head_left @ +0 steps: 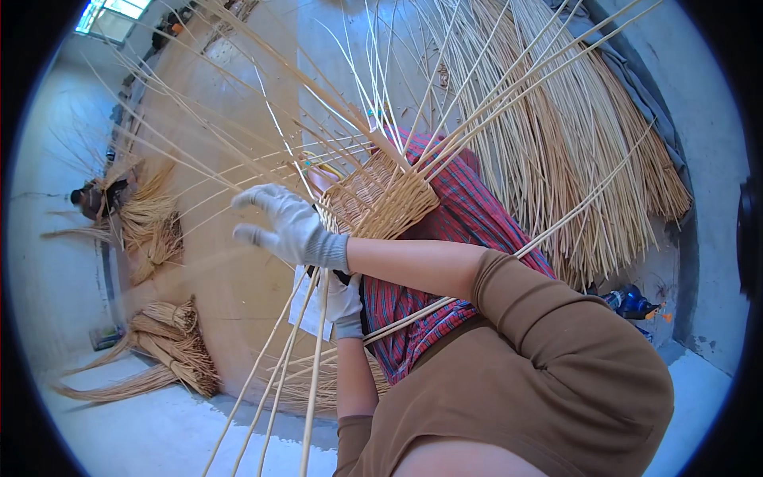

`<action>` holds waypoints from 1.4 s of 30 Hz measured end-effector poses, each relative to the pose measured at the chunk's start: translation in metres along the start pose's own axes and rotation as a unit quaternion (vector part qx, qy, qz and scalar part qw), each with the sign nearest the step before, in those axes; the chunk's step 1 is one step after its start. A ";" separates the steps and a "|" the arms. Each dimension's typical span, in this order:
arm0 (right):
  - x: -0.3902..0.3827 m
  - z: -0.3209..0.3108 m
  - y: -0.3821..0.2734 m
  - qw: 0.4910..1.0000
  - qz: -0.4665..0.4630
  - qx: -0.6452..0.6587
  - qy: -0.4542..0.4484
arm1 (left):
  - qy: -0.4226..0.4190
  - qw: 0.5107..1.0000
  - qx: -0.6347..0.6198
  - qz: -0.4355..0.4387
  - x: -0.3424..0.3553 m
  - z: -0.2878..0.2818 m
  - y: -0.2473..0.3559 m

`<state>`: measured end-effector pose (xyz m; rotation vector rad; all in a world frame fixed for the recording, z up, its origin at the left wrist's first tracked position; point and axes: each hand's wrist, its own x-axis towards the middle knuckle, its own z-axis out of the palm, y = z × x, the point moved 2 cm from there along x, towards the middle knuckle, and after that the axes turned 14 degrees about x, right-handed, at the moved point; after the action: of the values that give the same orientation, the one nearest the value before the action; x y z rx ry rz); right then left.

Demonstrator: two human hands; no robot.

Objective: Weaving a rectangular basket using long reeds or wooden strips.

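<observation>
A partly woven wicker basket (381, 199) rests tilted on my lap, over a red and blue striped cloth (469, 199). Long pale rods (509, 99) fan out from it in all directions. My right hand (290, 222), in a grey-white knit glove, reaches across to the basket's left side. Its thumb and fingers are apart with nothing visible between them. Below it, my gloved left hand (343, 304) is against the basket's near left corner, close to several rods (318, 318) pointing toward me. The right wrist hides the left fingers, so their grip cannot be made out.
A broad spread of loose rods (548, 159) covers the floor at the right. Tied bundles (171, 346) lie at the lower left, with more (151, 215) by the left wall. A dark blue object (632, 302) sits near the right wall. The basket's long rods stick out far around me.
</observation>
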<state>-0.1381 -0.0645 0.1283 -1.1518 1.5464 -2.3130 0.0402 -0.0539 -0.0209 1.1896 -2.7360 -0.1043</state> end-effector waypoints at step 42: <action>-0.088 -0.179 0.043 0.954 0.214 0.166 0.129 | -0.047 0.868 -0.488 -0.082 0.043 0.011 0.061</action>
<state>-0.2057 0.0901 0.0144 -0.4014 1.2467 -2.3511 -0.0346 -0.0437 -0.0191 1.0525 -2.0708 -1.3896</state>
